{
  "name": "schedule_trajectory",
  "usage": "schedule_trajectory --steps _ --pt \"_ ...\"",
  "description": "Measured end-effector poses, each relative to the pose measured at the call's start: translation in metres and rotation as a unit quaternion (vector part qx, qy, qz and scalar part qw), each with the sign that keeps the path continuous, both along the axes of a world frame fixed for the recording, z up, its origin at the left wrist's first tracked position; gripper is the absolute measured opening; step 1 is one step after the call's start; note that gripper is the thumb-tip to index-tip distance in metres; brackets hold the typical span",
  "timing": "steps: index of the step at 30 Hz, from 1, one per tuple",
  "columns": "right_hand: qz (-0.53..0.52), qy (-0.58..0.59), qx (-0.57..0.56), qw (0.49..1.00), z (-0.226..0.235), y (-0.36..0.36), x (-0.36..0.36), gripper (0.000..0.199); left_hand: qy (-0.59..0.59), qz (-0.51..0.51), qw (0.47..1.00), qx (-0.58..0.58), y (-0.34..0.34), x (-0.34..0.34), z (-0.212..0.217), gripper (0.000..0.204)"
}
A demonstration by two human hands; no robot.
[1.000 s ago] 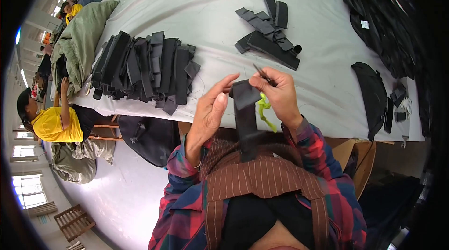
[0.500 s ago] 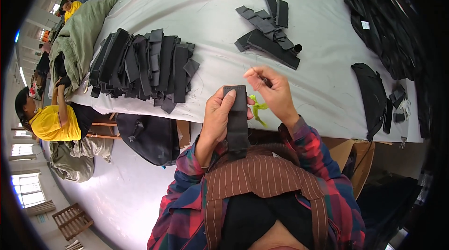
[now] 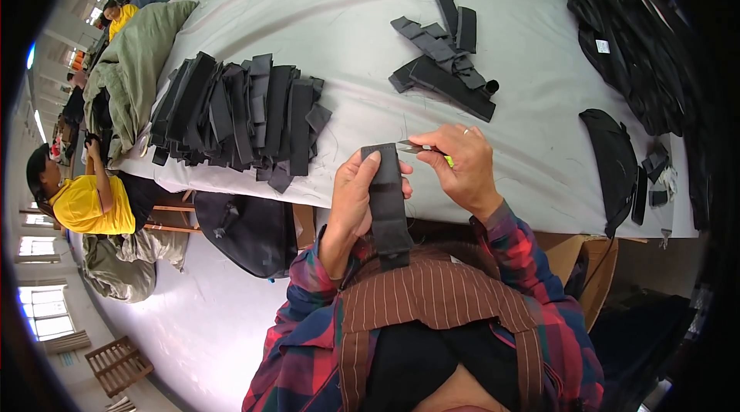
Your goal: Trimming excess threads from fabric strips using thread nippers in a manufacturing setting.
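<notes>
Item in hand: a long, flat black fabric strap piece (image 3: 388, 208). We hold it upright over the near table edge, just in front of our chest, so its top end faces us for trimming.

Left hand (image 3: 351, 200): fingers wrapped round the strap's left edge, thumb pressed on its face, bracing the top end steady.

Right hand (image 3: 460, 168): fingers clenched on small metal thread snips with a yellow-green handle (image 3: 422, 150); the blade tips touch the strap's upper right corner, a placement that we judge suits clipping a loose thread.

Grey cloth-covered worktable (image 3: 347, 19): 
- a fanned row of similar black strap pieces (image 3: 239, 115) to our left, overlapped, which we judge keeps them easy to take one by one;
- a smaller loose pile of black strap pieces (image 3: 443, 53) ahead, kept well apart from the row;
- dark bag shells heaped at the far right (image 3: 632, 50), one flat black panel (image 3: 613, 161) near the right edge.

Beside the table: a black bag (image 3: 247, 231) hangs under the near edge; a person in a yellow shirt (image 3: 81, 200) sits to the left.
</notes>
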State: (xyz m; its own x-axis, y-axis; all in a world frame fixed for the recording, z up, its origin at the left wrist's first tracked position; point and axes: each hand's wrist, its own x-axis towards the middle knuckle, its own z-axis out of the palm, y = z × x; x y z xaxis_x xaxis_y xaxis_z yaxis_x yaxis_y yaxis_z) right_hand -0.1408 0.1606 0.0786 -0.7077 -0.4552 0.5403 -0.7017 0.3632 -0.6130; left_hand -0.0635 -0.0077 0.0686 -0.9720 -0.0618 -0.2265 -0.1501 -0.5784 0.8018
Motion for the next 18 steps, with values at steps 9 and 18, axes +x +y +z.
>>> schedule_trajectory --steps 9,18 --pt "0.0 0.11 0.041 0.993 0.003 -0.004 -0.003 0.011 -0.002 -0.006 1.0 0.007 0.002 0.004 0.001 0.025" --pt "0.083 -0.095 -0.067 0.99 0.007 -0.008 0.007 0.028 0.002 0.026 0.997 0.078 -0.004 0.001 -0.004 0.026"
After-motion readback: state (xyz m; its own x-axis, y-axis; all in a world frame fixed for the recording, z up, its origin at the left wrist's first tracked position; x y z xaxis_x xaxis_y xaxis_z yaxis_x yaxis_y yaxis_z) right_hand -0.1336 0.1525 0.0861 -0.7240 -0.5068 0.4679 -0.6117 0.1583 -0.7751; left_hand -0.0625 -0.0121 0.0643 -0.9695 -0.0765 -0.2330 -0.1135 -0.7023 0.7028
